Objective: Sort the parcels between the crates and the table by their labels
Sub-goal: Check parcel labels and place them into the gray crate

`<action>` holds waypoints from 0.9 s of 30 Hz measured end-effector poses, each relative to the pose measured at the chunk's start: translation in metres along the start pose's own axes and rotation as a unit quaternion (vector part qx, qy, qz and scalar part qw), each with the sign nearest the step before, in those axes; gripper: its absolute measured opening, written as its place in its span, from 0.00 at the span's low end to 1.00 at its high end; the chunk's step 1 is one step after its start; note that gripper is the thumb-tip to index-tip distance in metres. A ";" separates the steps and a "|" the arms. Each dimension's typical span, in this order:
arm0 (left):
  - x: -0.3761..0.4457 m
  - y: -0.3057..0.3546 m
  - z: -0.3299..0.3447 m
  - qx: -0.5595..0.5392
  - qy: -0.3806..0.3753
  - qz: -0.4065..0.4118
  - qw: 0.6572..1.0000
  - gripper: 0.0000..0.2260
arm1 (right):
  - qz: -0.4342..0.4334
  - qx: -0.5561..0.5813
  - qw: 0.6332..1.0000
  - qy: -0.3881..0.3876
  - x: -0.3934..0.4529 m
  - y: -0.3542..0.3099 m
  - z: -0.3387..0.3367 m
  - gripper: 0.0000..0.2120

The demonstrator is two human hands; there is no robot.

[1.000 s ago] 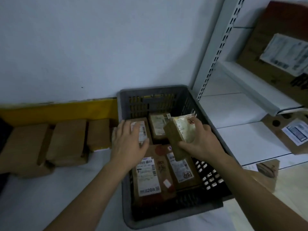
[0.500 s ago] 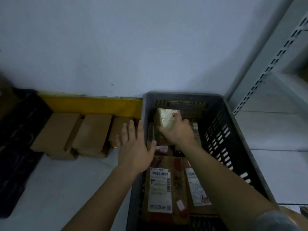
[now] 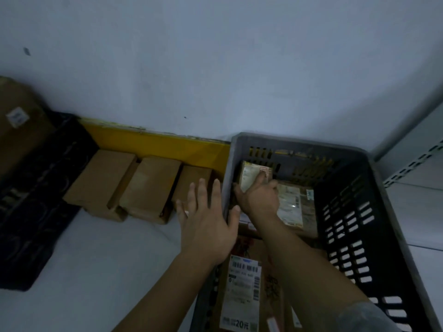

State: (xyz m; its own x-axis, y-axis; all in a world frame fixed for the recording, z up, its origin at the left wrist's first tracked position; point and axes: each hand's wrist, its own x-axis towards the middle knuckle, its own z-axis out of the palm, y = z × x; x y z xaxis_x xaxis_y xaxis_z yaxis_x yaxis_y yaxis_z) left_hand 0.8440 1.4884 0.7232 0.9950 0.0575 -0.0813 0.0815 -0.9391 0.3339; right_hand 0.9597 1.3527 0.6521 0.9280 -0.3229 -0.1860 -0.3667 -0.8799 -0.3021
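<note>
A grey slotted crate (image 3: 359, 212) stands on the white table (image 3: 84, 259) against the wall. My right hand (image 3: 257, 200) reaches into its far left corner and grips a small labelled parcel (image 3: 253, 174), held upright against the crate's back wall. Other labelled brown parcels lie flat inside: one (image 3: 293, 207) just right of my hand, another (image 3: 242, 291) with a barcode label near the front. My left hand (image 3: 208, 226) hovers with fingers spread over the crate's left rim and holds nothing. Three plain brown parcels (image 3: 148, 190) sit in a row on the table left of the crate.
A black crate (image 3: 36, 200) stands at the far left with a large cardboard box (image 3: 19, 123) beyond it. A yellow strip (image 3: 155, 144) runs along the wall's foot. A white perforated shelf upright (image 3: 417, 159) rises at the right.
My right hand carried the small parcel from mid-crate to the far left corner and lowered it there. My left hand slid left off the parcels to the crate's rim. The view swung left.
</note>
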 end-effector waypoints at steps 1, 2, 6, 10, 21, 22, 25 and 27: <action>0.000 0.000 0.000 0.003 0.001 0.001 1.000 0.35 | -0.007 -0.009 1.000 -0.008 -0.001 0.003 0.001 0.53; 0.000 0.000 0.000 0.005 0.001 0.001 1.000 0.36 | -0.014 -0.021 1.000 -0.017 -0.003 0.006 0.001 0.54; -0.001 0.000 0.000 0.018 0.006 0.004 1.000 0.36 | -0.052 -0.066 0.996 -0.033 -0.004 0.020 -0.005 0.52; -0.002 0.000 -0.001 0.007 0.021 0.006 1.000 0.36 | -0.092 -0.091 0.992 -0.007 -0.006 0.032 -0.022 0.47; 0.007 -0.037 -0.019 -0.092 0.034 0.040 0.994 0.38 | -0.134 -0.087 0.983 0.090 -0.042 0.008 -0.078 0.39; 0.011 -0.052 -0.022 -0.081 0.039 0.035 0.995 0.38 | -0.134 -0.077 0.982 0.103 -0.046 0.001 -0.081 0.39; 0.021 -0.102 -0.033 -0.023 0.028 0.026 0.999 0.37 | -0.140 -0.055 0.978 0.145 -0.062 -0.029 -0.085 0.39; 0.024 -0.134 -0.041 0.014 0.022 0.034 0.999 0.37 | -0.148 -0.063 0.974 0.158 -0.075 -0.054 -0.080 0.39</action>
State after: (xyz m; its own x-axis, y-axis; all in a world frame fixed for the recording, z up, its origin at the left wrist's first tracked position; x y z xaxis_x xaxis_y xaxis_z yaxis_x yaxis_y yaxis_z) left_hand 0.8596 1.6298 0.7150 0.9998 0.0064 -0.0180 0.0117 -0.9502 0.3114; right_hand 0.9149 1.3967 0.7574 0.9732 -0.1214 0.1953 -0.0864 -0.9801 -0.1785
